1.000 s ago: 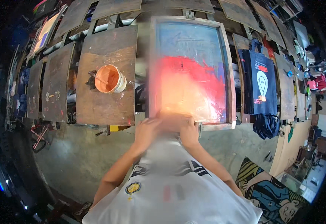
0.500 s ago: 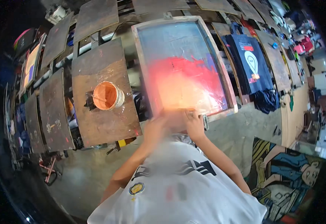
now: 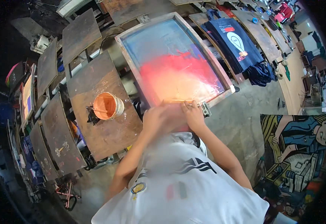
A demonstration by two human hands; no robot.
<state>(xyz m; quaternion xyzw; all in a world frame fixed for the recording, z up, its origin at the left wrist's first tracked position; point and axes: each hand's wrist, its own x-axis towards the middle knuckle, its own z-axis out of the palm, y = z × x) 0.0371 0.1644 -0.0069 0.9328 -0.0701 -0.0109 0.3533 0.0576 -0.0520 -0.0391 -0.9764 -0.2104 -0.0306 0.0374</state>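
Observation:
A wooden-framed printing screen (image 3: 222,92) lies in front of me, its blue mesh smeared with red and orange ink over the near half. At its near end my right hand (image 3: 194,116) is closed on a squeegee (image 3: 178,100), whose thin orange edge shows. My left hand (image 3: 153,120) grips the other side of the squeegee; a haze blurs its fingers. Most of the squeegee's body is lost in that haze. Just right of my right hand is a metal hinge clamp (image 3: 206,109).
Left of the screen, a brown board (image 3: 123,128) carries an ink bucket (image 3: 112,106) with a stick in it. Dark printed tote bags (image 3: 232,44) are stacked on a board to the right. More boards (image 3: 82,33) line the rack. A painted panel (image 3: 295,149) stands lower right.
The whole view has turned, so the screen and boards now appear tilted. Both hands remain at the screen's near end, with the squeegee's orange edge showing more clearly.

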